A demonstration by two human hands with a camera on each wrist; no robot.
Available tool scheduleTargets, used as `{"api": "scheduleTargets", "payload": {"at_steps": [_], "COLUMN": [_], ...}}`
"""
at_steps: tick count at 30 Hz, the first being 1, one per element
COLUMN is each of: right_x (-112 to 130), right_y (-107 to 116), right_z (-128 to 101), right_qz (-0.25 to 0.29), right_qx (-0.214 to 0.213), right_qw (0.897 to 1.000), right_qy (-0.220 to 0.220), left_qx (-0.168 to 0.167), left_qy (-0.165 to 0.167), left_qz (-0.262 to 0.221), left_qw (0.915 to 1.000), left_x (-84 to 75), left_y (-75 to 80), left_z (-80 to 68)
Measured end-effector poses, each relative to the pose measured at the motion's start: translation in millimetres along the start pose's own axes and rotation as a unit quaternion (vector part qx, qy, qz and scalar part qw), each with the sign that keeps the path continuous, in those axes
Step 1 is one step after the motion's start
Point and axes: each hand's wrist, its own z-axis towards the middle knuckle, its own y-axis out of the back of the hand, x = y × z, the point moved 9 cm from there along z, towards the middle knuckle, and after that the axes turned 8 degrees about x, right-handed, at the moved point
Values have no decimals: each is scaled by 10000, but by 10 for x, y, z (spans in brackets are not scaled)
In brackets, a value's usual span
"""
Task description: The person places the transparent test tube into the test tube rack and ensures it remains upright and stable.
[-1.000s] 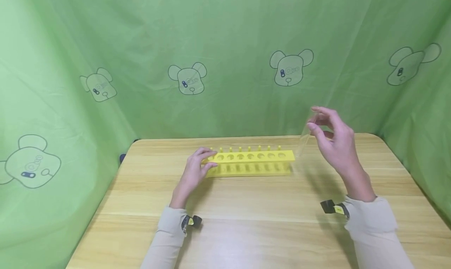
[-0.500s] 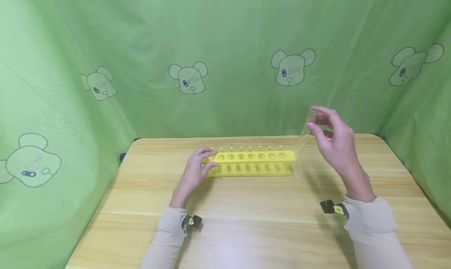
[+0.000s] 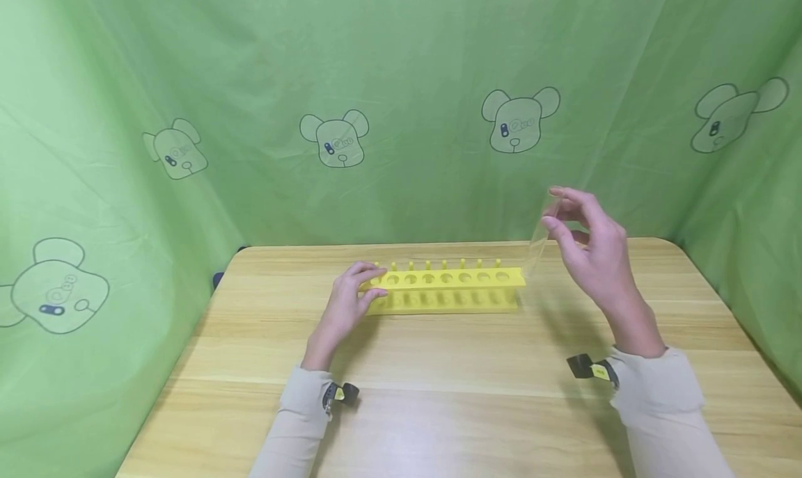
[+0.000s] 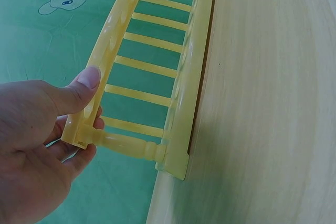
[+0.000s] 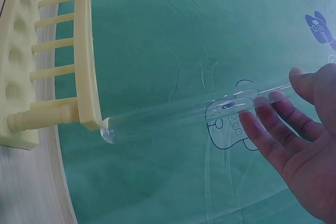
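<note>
A yellow test tube rack (image 3: pixel 445 288) stands on the wooden table (image 3: pixel 438 380), with a row of round holes along its top. My left hand (image 3: pixel 351 297) grips the rack's left end, thumb on the top rail (image 4: pixel 92 80). My right hand (image 3: pixel 585 245) is raised beside the rack's right end and pinches the upper part of a clear glass test tube (image 3: pixel 539 238). The tube hangs nearly upright. Its rounded bottom (image 5: pixel 108 129) sits close beside the rack's right end (image 5: pixel 86 114), above the table.
Green cloth printed with bear heads (image 3: pixel 516 120) closes in the table at the back and both sides. The table's right edge (image 3: pixel 720 297) runs near my right arm. Bare wood lies in front of the rack.
My right hand with the tube has drifted slightly left toward the rack's right end. The left hand and the rack have stayed put.
</note>
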Motion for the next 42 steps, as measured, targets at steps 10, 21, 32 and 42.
{"api": "scheduleTargets", "payload": {"at_steps": [10,21,32,42], "right_x": [16,42,86,107], "right_y": [-32,-75,-115,-149], "right_z": [14,23,41,54], "right_qz": [38,96,118,141], "right_qx": [-29,51,131,188], "right_qw": [10000,9999,9998,9997], "right_qy": [28,44,-13,22], "left_qx": [-8,-2,6,15], "left_qy": [-54,-60,-117,-71], "left_qz": [-14,-49,-47,-16], "left_qw": [10000,10000,9999,10000], "left_x": [-16,0,-28,-22], "left_y": [8,6,17,17], "left_z": [-1,-1,-2,0]}}
